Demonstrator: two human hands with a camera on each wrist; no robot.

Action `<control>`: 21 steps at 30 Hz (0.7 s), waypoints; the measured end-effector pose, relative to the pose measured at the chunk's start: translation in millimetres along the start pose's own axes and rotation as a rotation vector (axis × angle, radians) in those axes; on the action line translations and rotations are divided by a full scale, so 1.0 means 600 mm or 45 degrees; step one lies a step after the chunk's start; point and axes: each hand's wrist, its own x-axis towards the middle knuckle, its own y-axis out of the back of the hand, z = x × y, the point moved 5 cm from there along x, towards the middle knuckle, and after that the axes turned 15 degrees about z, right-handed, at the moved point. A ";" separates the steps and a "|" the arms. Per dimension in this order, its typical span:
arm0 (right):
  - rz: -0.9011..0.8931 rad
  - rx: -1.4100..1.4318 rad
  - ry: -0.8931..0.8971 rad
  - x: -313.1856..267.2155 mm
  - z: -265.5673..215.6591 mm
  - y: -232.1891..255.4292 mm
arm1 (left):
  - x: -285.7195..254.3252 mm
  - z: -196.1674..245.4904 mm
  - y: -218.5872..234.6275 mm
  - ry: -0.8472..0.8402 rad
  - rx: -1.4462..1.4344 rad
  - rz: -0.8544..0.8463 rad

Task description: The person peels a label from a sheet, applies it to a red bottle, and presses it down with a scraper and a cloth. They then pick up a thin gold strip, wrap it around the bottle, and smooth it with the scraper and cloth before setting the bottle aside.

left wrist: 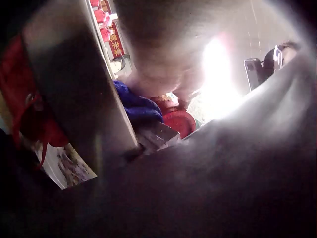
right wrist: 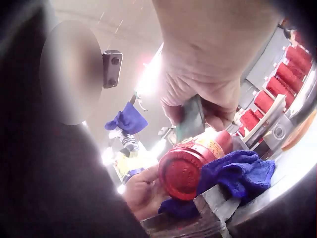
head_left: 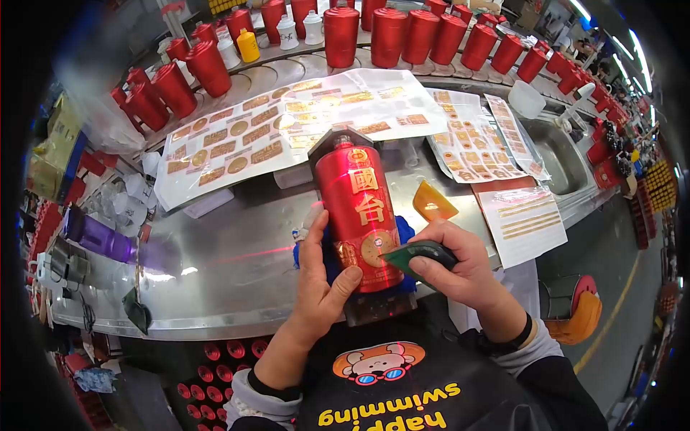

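A red bottle (head_left: 350, 183) with gold characters lies tilted on a blue cloth (right wrist: 242, 173), its neck pointing away from the person. My left hand (head_left: 316, 284) grips its lower left side, thumb on the front and fingers along the edge. Between thumb and fingers, my right hand (head_left: 463, 262) pinches a green scraper (head_left: 420, 253). The scraper's edge is at the round gold label (head_left: 377, 248) near the bottle's base. In the right wrist view the bottle's round base (right wrist: 181, 174) faces the camera, with the scraper above it. The left wrist view is mostly dark and blurred.
A yellow scraper (head_left: 434, 202) lies right of the bottle. Sheets of gold labels (head_left: 251, 136) spread behind it, with more sheets (head_left: 471, 136) at right beside a sink (head_left: 557, 154). Red bottles (head_left: 388, 36) line the back. A purple bottle (head_left: 100, 235) is at left.
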 end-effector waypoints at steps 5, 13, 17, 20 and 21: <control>-0.006 -0.037 0.056 0.002 -0.006 -0.001 | -0.005 -0.004 0.005 0.049 0.005 -0.030; 0.002 0.085 -0.086 -0.005 0.008 0.000 | -0.015 0.004 0.009 0.136 -0.120 -0.093; -0.008 0.088 -0.096 -0.006 0.009 -0.002 | -0.016 0.007 0.005 0.177 -0.137 -0.083; -0.009 0.079 -0.067 -0.007 0.007 -0.002 | -0.017 0.007 0.002 0.213 -0.149 -0.070; -0.010 0.076 -0.050 -0.007 0.006 -0.002 | -0.017 0.005 0.001 0.242 -0.188 -0.058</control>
